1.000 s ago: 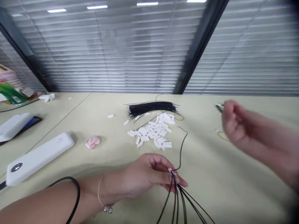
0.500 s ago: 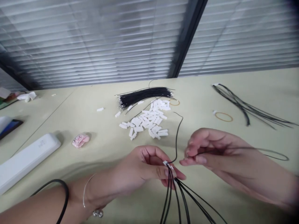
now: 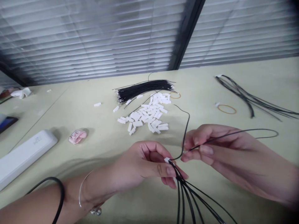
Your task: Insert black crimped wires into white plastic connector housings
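Between its thumb and fingers, my left hand (image 3: 149,165) grips a small white connector (image 3: 167,160). Several black wires (image 3: 190,194) run from it down toward the bottom edge, and one thin wire (image 3: 188,119) curves up from it. Just to the right, my right hand (image 3: 217,152) pinches a single black wire (image 3: 230,134) near its tip, the rest looping back over the hand. Beyond my hands lies a pile of white connectors (image 3: 146,115), with a thick bundle of black wires (image 3: 144,90) behind it.
At the right lies a black wire harness (image 3: 245,95) by a yellow rubber band (image 3: 227,109). Another band (image 3: 175,95) is beside the pile. A pink object (image 3: 77,137) and a long white case (image 3: 28,157) are at the left. A window with blinds (image 3: 93,37) stands behind.
The view has shifted slightly. My right hand's wire tip has come closer to the white connector, and its loop sits higher. The wires hanging from my left hand have swung right.
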Motion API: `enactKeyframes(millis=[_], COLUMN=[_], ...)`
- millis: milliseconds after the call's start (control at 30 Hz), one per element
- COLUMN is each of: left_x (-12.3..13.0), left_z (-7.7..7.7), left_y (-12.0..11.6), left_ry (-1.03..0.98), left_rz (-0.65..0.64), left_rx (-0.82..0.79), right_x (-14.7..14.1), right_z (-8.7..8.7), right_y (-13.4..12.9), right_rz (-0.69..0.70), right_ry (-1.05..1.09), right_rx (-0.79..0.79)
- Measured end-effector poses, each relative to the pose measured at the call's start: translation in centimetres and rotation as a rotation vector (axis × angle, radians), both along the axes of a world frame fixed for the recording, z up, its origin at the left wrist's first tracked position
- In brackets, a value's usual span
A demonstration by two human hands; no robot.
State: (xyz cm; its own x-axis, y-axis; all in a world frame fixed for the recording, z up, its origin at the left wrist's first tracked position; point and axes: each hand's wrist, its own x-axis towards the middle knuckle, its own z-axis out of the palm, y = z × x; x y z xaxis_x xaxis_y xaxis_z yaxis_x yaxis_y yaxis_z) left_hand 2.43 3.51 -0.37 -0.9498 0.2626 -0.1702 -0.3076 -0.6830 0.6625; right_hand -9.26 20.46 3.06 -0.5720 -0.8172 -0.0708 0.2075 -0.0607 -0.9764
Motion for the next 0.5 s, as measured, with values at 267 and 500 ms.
enactKeyframes(millis=[267, 500], left_x=[0.09, 0.08], left_z=[0.23, 0.15], left_y=[-0.05, -0.05], left_ry=[0.0, 0.02], left_rz=[-0.006, -0.019], left_rx=[-0.011, 0.009], right_x=[0.11, 0.37], right_z=[-0.41, 0.26], right_y=[0.35, 0.31], right_rz=[0.043, 0.073], right_ry=[0.086, 0.266], right_rx=[-0.017, 0.0])
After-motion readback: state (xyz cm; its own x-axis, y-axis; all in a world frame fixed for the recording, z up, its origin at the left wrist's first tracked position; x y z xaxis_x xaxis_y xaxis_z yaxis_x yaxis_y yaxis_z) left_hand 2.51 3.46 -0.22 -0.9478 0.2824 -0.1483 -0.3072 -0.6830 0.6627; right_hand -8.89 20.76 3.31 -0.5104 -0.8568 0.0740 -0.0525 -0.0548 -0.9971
